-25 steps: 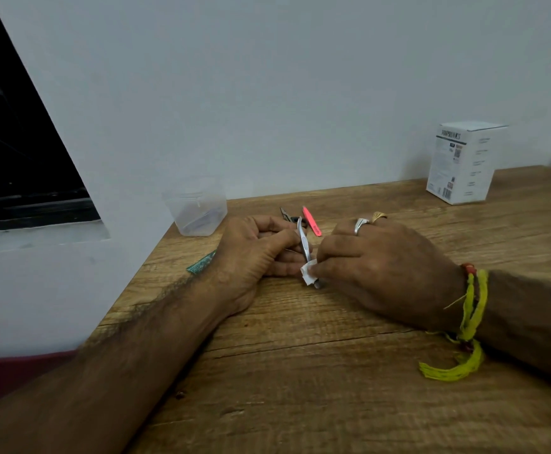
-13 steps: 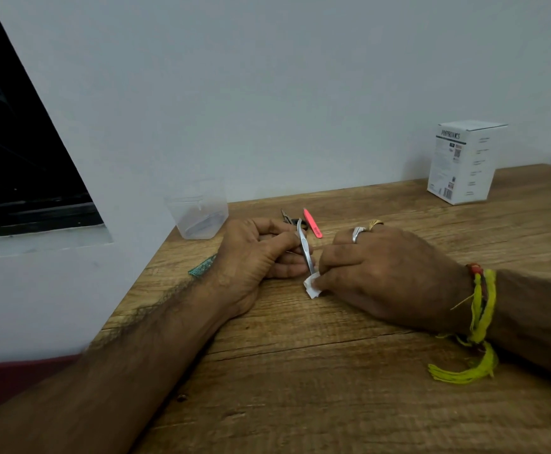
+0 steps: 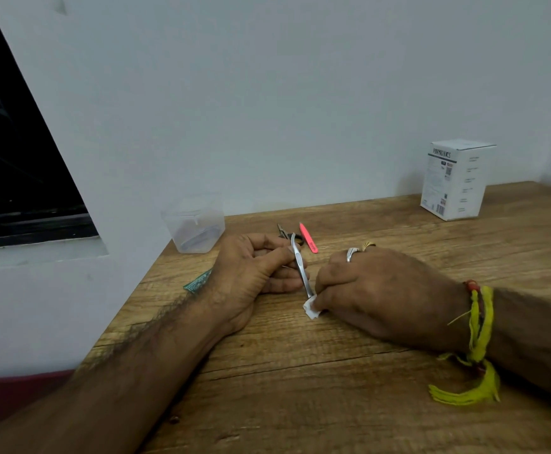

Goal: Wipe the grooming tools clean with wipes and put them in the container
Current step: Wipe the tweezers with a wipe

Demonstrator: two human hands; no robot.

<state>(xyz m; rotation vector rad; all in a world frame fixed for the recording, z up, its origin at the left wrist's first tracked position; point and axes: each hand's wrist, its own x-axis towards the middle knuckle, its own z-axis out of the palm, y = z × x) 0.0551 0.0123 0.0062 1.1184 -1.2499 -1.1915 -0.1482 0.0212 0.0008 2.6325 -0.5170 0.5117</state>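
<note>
My left hand (image 3: 251, 273) pinches the upper part of a slim silver grooming tool (image 3: 300, 267), holding it tilted over the wooden table (image 3: 300, 371). My right hand (image 3: 375, 290) grips a small white wipe (image 3: 311, 308) closed around the tool's lower tip. A pink tweezer (image 3: 308, 237) and a small dark scissor-like tool (image 3: 284, 232) lie just behind my hands. A clear plastic container (image 3: 195, 224) stands at the table's back left corner with something pale inside.
A white printed box (image 3: 454, 180) stands at the back right near the wall. A green packet (image 3: 199, 281) pokes out from under my left wrist. The table's left edge runs beside a white wall and a dark window.
The wipe in my right hand has slid down the silver tool from near its middle to its lower tip. My left hand has stayed in place.
</note>
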